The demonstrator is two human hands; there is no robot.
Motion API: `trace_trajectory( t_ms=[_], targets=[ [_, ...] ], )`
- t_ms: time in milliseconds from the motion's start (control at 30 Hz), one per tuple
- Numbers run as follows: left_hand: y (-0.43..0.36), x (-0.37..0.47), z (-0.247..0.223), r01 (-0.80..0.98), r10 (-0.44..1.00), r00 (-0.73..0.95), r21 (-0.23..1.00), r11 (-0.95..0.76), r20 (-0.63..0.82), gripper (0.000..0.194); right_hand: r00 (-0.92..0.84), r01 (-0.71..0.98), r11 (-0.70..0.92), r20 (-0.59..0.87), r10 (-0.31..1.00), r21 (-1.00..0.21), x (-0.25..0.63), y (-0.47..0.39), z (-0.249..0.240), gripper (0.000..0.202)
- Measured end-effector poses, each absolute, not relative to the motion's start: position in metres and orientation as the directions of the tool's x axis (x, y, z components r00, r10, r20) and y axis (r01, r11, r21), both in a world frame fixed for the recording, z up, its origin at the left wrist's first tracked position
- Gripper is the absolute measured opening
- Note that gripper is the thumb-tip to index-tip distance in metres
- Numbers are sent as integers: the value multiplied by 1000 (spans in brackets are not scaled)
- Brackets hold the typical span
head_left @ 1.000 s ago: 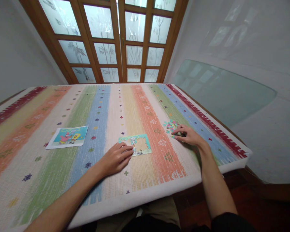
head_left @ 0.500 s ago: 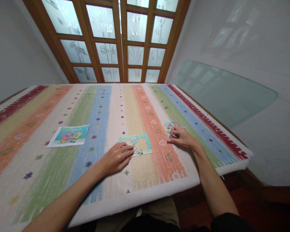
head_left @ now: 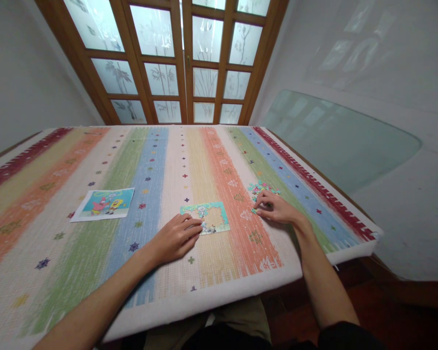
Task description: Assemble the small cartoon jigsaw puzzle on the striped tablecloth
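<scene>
A partly assembled jigsaw puzzle (head_left: 224, 218) lies flat on the striped tablecloth, with bare tan areas inside its picture border. My left hand (head_left: 178, 237) rests on its left side, fingers stretched out and covering that corner. To the right, my right hand (head_left: 275, 208) is closed in a pinch just above the cloth. A small teal puzzle piece (head_left: 254, 211) shows at its fingertips. Right behind that hand lies a pile of loose puzzle pieces (head_left: 261, 186), mostly teal with some pink, partly hidden by the fingers.
A printed cartoon picture (head_left: 111, 204) on white paper lies on the left of the tablecloth (head_left: 190, 160). The table's near edge (head_left: 204, 311) runs in front of my body. Wooden doors with frosted panes (head_left: 184, 73) stand beyond the far edge, and a white wall is at right.
The fingertips of my right hand have shifted slightly, and a teal puzzle piece now shows at them. My left hand and the puzzle stay where they were.
</scene>
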State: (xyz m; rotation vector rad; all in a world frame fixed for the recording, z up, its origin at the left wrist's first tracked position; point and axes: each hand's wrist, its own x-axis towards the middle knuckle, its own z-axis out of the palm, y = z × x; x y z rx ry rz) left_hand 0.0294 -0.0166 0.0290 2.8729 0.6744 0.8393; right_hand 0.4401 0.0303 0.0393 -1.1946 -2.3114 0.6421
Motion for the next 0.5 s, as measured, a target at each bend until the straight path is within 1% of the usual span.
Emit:
trace_trajectory(
  t_ms=[167,233,300,367,433,500],
  targets=[
    [-16,28,25,392,449,753,220,-893,480,25,-474,619,430,124,872,-657,430,30,44,19],
    [-16,27,24,389,449,755,224,-894,479,26,-466,596,363,59,883,-717,425,29,44,21],
    [-16,27,24,390,448,753,223,-894,481,26,-466,555,263,-33,884,-789,417,27,43,25],
    [-16,27,24,394,449,753,217,-893,480,26,-473,498,193,-79,877,-846,406,25,43,24],
    [-16,28,24,396,446,753,209,-894,483,25,-483,437,192,-49,874,-878,391,24,43,25],
    [-16,28,24,394,441,755,202,-897,485,25,-518,406,229,-16,855,-885,372,24,43,29]
  ],
)
